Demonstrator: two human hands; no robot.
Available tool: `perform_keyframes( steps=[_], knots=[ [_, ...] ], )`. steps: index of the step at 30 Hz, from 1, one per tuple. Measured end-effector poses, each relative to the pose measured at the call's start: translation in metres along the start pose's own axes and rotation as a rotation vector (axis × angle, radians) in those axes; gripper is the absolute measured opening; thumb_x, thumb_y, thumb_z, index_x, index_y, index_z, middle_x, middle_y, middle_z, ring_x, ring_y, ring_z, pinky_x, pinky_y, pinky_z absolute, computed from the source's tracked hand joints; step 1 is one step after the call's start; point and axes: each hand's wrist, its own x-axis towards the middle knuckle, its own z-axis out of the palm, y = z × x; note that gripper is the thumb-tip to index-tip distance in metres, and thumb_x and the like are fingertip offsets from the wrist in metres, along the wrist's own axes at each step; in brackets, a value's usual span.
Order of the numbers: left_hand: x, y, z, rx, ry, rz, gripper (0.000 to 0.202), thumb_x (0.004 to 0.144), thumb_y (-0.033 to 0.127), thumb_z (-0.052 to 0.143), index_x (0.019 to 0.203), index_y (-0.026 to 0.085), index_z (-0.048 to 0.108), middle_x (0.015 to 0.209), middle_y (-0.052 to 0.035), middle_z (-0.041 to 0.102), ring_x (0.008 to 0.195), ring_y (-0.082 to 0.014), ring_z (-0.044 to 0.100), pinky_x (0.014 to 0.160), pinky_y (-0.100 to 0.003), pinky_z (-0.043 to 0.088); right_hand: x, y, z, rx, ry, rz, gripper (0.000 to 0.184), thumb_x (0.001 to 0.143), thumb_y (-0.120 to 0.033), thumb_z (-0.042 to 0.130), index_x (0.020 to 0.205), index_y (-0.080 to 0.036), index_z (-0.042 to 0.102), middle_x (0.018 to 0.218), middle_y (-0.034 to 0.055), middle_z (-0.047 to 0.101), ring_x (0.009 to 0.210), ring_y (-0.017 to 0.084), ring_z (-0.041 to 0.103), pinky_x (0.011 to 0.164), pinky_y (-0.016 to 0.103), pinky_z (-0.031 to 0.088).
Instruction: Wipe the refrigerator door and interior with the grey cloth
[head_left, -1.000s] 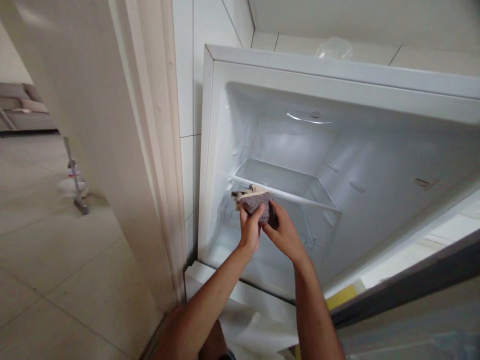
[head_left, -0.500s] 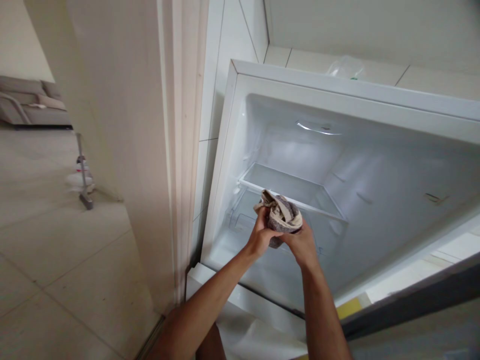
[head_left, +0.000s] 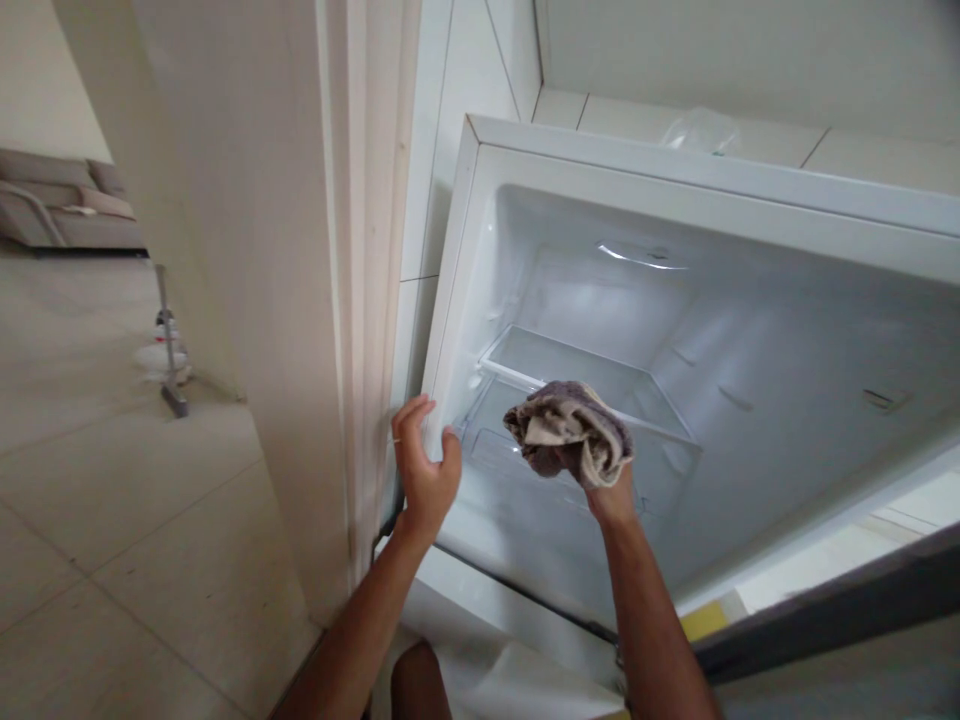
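An open white fridge compartment [head_left: 750, 330] fills the right of the head view, with one glass shelf [head_left: 570, 375] inside. My right hand [head_left: 609, 495] is closed under a crumpled grey and beige cloth [head_left: 568, 430], held up in front of that shelf. My left hand [head_left: 421, 468] grips the fridge's left front edge [head_left: 448, 300], fingers wrapped round the rim and thumb on the inner side.
A cream door frame [head_left: 360, 300] stands right beside the fridge on the left. Beyond it lies a tiled floor [head_left: 112, 520] with a mop [head_left: 169, 345] and a sofa [head_left: 60, 215] far back. The fridge door [head_left: 840, 610] hangs open at the lower right. A plastic bag [head_left: 701, 128] lies on top.
My left hand let go of the cloth and moved left onto the fridge's front edge. My right hand alone now holds the bunched cloth, slightly higher.
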Motion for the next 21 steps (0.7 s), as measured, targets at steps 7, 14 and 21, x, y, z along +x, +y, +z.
perform_keyframes(
  steps=[7,14,21],
  knots=[
    [0.019,-0.07,0.028,0.039,-0.207,-0.182,0.063,0.082,0.029,0.065,0.14,0.017,0.046,0.141,-0.0193,0.058,0.134,-0.0324,0.055,0.114,-0.051,0.044,0.037,0.013,0.034,-0.193,-0.453,-0.297,0.032,0.087,-0.033,0.063,0.117,-0.024,0.071,0.125,0.0084,0.074,0.121,0.026,0.067,0.11,0.048,0.05],
    [0.027,-0.078,0.042,0.081,-0.215,-0.207,0.058,0.075,0.034,0.071,0.128,0.019,0.055,0.12,-0.0147,0.071,0.113,-0.0332,0.068,0.097,-0.046,0.055,0.077,0.054,0.078,-0.291,-0.682,-0.245,0.046,0.089,-0.024,0.053,0.133,-0.018,0.061,0.137,0.0107,0.067,0.126,0.024,0.062,0.109,0.043,0.05],
    [0.014,-0.088,0.051,0.186,-0.05,-0.165,0.051,0.076,0.045,0.069,0.117,0.015,0.06,0.101,-0.0158,0.074,0.093,-0.0329,0.073,0.08,-0.043,0.057,0.12,0.094,0.118,-0.443,-0.644,-0.117,0.045,0.082,-0.015,0.062,0.126,-0.02,0.068,0.133,0.0096,0.07,0.123,0.027,0.063,0.108,0.042,0.049]
  ],
)
